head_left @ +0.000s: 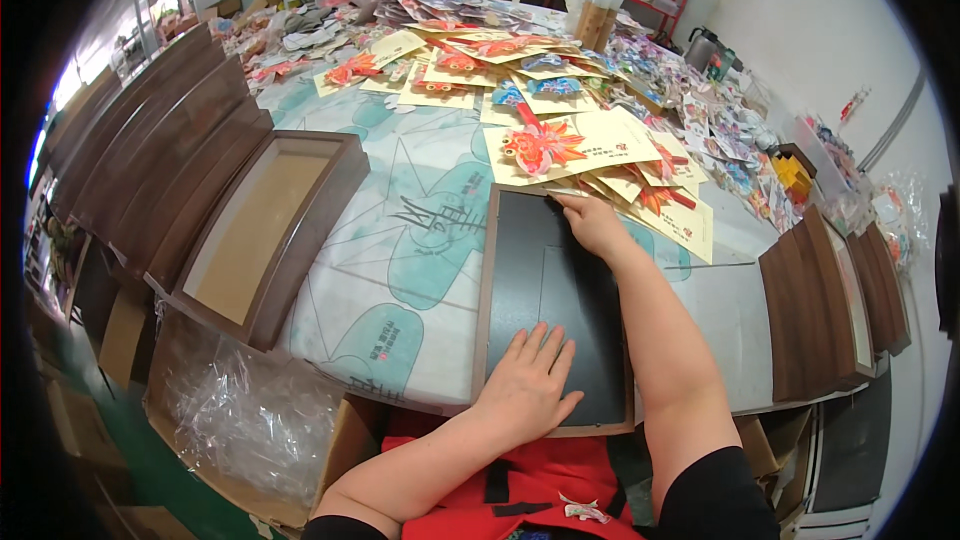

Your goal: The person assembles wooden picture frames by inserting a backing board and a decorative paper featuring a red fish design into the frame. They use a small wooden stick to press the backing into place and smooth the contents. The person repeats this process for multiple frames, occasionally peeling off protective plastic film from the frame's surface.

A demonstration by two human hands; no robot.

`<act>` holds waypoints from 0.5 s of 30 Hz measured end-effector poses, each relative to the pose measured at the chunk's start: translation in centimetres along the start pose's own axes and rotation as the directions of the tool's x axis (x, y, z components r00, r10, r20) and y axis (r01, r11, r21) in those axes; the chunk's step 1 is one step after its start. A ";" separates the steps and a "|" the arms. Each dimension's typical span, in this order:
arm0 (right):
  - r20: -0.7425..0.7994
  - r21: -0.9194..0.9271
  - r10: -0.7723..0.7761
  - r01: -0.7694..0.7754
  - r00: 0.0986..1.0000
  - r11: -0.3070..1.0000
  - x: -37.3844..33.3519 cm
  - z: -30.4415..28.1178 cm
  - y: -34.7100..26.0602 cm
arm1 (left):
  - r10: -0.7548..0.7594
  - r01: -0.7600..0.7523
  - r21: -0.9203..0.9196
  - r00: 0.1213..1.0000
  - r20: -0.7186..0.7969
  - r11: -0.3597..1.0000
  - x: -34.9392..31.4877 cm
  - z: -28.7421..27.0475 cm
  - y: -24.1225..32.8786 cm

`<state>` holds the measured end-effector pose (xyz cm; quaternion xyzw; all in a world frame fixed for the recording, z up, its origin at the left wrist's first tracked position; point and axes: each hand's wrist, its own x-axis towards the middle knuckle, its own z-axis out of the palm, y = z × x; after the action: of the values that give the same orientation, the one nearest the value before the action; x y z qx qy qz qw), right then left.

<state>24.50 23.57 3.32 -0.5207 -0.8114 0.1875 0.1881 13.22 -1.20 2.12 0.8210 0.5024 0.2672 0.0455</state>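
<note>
A brown wooden picture frame (482, 315) lies in front of me with its black backing board (585, 340) facing up, the near end at the table's front edge. Flat on the lower part of the board rests my left hand (530, 385), fingers spread. At the far right corner, my right hand (592, 224) has its fingers bent over the frame's edge; some fingertips are hidden. Just beyond the frame lie several cream cards (610, 140) with red and blue goldfish figures on them.
Brown frames stand stacked at left (170, 130), with an open-faced frame (275, 230) in front. More frames (820, 310) stand at right. A carton holding clear plastic wrap (250, 410) sits below the table's front left edge. Colourful cutouts (715, 130) are heaped at the back right.
</note>
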 end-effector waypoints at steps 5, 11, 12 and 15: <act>-0.037 -0.375 -0.011 -0.003 0.999 0.927 -2.8 0.5 -2.8 | -0.004 0.004 -0.010 1.000 0.000 1.000 0.0 -0.1 0.1; -0.089 -0.375 -0.134 0.091 0.987 0.923 -2.5 1.3 -1.0 | 0.000 0.000 0.001 1.000 0.000 1.000 -0.1 0.0 0.4; -0.090 -0.334 -0.172 0.133 0.981 0.933 -2.8 1.1 -1.2 | 0.000 0.000 -0.003 1.000 -0.003 1.000 -0.2 0.1 0.3; -0.082 -0.224 -0.250 0.226 0.965 0.948 -3.4 1.1 -2.5 | 0.014 -0.014 0.012 1.000 -0.010 1.000 -0.1 0.4 0.1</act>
<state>23.31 19.34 3.23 -0.4456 -0.8721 0.0467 0.1968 13.41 -1.24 1.77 0.8234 0.4985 0.2686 0.0359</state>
